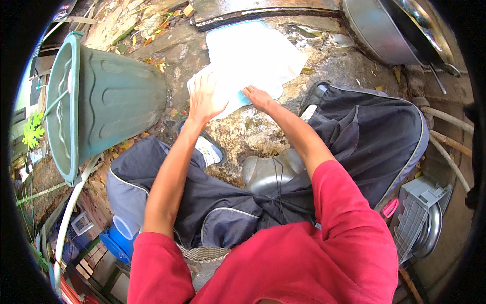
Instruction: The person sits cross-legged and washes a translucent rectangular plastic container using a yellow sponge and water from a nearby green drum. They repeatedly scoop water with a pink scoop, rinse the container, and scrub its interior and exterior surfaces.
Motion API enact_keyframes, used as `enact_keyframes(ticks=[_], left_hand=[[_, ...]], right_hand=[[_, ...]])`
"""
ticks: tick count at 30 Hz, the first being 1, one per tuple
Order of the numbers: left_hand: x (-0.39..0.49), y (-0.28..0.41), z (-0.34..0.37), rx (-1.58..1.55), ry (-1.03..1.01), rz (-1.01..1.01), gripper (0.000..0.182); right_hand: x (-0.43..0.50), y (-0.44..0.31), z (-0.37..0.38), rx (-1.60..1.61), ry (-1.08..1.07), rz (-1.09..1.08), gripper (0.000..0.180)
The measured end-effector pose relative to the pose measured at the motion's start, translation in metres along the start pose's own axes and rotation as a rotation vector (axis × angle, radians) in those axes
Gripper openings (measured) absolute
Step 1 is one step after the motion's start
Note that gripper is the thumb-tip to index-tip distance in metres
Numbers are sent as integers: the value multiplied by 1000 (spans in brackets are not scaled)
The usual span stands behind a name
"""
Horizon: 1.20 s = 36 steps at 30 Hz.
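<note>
A bright white sheet-like item (pixel 250 53), washed out by glare, lies on the wet rough ground in front of me. Pale blue shows along its far edge, and its material cannot be told. My left hand (pixel 204 97) rests palm down on its near left part, thumb spread from the fingers. To the right, my right hand (pixel 260 97) touches the near edge beside a pale blue patch. A small yellowish spot shows at its fingertips; whether the fingers hold anything is unclear. Between my legs sits a dented silver metal pot (pixel 265 174), partly covered by my dark trousers.
A tall green plastic bin (pixel 117 91) leans at left, near a white pipe (pixel 72 212). Large metal pans (pixel 379 34) stand at far right. A grey crate (pixel 414 212), a metal basin (pixel 431 231) and a pink plastic item (pixel 390 208) lie at right. Blue plastic containers (pixel 115 243) are lower left.
</note>
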<state>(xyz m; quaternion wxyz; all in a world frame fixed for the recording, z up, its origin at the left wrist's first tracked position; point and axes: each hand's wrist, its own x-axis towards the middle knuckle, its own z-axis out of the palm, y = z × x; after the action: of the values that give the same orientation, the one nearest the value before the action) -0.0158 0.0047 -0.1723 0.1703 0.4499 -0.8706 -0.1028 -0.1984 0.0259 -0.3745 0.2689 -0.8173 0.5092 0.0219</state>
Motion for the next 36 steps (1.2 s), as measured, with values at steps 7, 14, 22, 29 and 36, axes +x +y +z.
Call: enact_keyframes(ticks=[7,14,22,29,36], left_hand=[[63,-50,8,-73,-391,-53,63],[69,-66,35,-278,-90,-56,52],[73,-54,41,-425,-113,-311,54],[63,-44,49,-466,105,-280,45],[60,-31,35,-487,27,-445,58]], right_hand=[[-5,-3,-2,4,215,-160,50],[20,58,-37,-184,172,344,43],[25,78,-48,-104,194,443,51],[-10,-36,15,-20,-59,126,56],[8,25,-23,-344,-4,215,46]])
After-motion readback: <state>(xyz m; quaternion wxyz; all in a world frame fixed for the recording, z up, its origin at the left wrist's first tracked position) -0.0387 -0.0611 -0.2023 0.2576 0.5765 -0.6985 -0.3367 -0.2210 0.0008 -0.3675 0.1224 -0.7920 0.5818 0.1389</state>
